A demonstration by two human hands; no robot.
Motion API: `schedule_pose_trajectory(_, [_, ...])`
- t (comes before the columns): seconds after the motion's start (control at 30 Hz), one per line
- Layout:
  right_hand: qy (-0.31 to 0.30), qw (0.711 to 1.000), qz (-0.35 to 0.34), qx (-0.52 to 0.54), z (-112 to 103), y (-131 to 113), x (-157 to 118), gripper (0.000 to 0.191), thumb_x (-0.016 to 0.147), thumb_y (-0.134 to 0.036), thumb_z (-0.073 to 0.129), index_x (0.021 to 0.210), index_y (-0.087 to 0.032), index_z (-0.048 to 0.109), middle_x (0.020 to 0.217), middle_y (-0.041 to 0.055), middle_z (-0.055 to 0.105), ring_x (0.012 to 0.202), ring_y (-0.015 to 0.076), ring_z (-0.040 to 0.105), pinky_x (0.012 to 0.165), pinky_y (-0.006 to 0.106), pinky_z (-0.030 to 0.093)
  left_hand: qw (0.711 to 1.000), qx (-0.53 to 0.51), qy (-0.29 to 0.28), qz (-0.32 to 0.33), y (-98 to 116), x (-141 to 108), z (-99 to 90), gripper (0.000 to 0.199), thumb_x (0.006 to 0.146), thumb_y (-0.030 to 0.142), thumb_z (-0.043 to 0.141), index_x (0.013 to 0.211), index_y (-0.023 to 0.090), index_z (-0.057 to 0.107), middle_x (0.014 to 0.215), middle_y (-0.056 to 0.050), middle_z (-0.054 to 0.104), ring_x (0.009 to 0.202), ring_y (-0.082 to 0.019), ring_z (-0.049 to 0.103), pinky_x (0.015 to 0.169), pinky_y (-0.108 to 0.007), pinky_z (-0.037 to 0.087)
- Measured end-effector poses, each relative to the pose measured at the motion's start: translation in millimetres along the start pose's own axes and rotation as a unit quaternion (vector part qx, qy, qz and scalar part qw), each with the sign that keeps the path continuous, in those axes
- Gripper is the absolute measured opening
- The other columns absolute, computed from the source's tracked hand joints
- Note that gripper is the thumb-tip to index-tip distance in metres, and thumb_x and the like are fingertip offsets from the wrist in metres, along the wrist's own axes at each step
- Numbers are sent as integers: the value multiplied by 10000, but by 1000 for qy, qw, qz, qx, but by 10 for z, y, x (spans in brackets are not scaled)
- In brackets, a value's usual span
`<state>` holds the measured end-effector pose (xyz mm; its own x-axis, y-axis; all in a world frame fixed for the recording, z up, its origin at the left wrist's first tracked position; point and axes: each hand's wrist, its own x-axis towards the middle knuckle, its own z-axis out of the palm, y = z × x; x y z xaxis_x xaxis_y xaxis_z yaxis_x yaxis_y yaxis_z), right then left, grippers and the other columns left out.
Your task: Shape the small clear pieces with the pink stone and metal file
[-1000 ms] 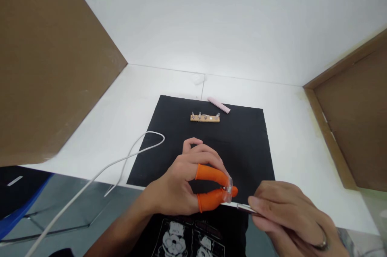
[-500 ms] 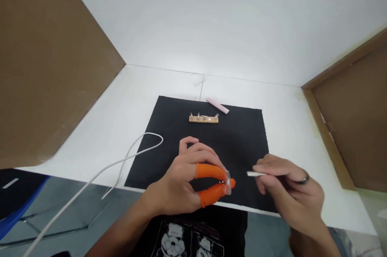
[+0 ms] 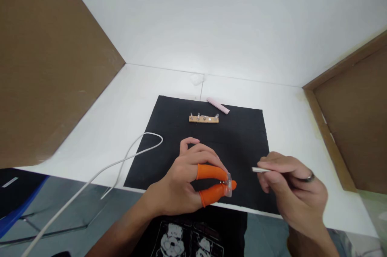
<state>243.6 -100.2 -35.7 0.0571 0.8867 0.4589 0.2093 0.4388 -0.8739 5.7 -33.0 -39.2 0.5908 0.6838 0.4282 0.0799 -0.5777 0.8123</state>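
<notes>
My left hand (image 3: 193, 178) wears orange finger cots on its thumb and forefinger, which pinch a small clear plastic piece (image 3: 229, 185). A bit of shiny metal shows between those fingertips; the other fingers are bent above. To the right, my right hand (image 3: 293, 182), with a dark ring on one finger, grips a thin, flat, pale stick (image 3: 260, 169) between thumb and fingers. Its tip points left toward the clear piece, with a gap between them. Both hands are over the black mat (image 3: 238, 140).
A narrow wooden strip (image 3: 207, 119) bearing several small clear or metallic pieces lies on the mat. Behind it, a pink bar (image 3: 218, 105) overlaps the mat's far edge. A white cable (image 3: 111, 164) loops in from the left. Brown panels (image 3: 60, 67) flank the white table (image 3: 136, 92).
My right hand has drawn back slightly to the right and up with the pale stick, widening the gap to the clear piece. The left hand has barely shifted.
</notes>
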Motion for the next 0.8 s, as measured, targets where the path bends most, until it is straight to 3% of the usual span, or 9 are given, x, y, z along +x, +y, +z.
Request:
schedule_pose_trajectory(0.1, [-108,994,-8,-27,-2,-1,6,170,1005,-109,730,1093,-243,789,705,-15,718,588,129,657,535,259,545,1000,5,-6,2,-20,-12,-1,148,935,144,871,921,236,755,947,38,839,897,-170,784,1106,-424,322])
schedule_pose_trajectory(0.13, [-115,993,-11,-31,1,10,3,163,998,-114,740,1082,-243,791,697,-15,719,576,132,653,534,266,550,1000,7,-6,2,-24,-15,-2,142,940,148,866,923,238,757,945,36,840,893,-171,782,1102,-426,326])
schedule_pose_trajectory(0.3, [52,998,-18,-33,40,88,-33,273,1028,-65,661,1172,-260,787,702,-38,663,573,110,598,489,227,492,1000,10,1,-1,-26,-13,3,152,958,182,871,891,238,746,922,46,840,874,-160,784,1106,-419,328])
schedule_pose_trajectory(0.33, [43,998,-17,-36,38,85,-39,274,1022,-64,671,1172,-261,789,712,-35,673,584,112,611,493,228,498,1000,9,1,0,-27,-13,3,152,956,179,874,893,236,747,923,48,838,877,-158,785,1111,-416,325])
schedule_pose_trajectory(0.47, [-102,992,-36,-64,-16,23,-44,209,974,-107,769,1123,-249,805,754,2,770,639,165,718,576,300,599,1000,9,-1,6,-38,-21,0,143,934,152,873,934,234,757,943,41,838,898,-163,788,1119,-416,328])
schedule_pose_trajectory(0.5, [-105,991,-45,-65,-28,16,-41,220,977,-105,762,1137,-250,805,764,9,780,640,170,721,577,309,600,1000,11,-3,5,-39,-24,0,143,935,150,871,932,235,756,943,42,839,901,-164,789,1118,-415,332])
schedule_pose_trajectory(0.63, [54,996,-36,-55,-20,35,-38,280,989,-54,713,1158,-254,811,688,-23,690,562,129,616,497,268,514,1000,16,0,-2,-31,-31,9,149,950,185,870,892,244,746,921,50,845,878,-161,788,1118,-415,341])
schedule_pose_trajectory(0.67, [67,996,-32,-58,-9,35,-43,280,986,-49,715,1152,-253,812,682,-29,678,559,125,610,492,262,510,1000,17,1,-4,-31,-33,10,149,948,186,870,892,246,746,921,50,848,876,-162,788,1121,-417,342])
schedule_pose_trajectory(0.8, [-79,992,-65,-70,26,-9,-71,225,978,-83,740,1128,-240,799,776,16,789,644,177,735,541,303,601,1000,21,-5,-1,-46,-37,5,122,955,188,859,922,246,757,936,34,853,899,-174,792,1117,-423,353])
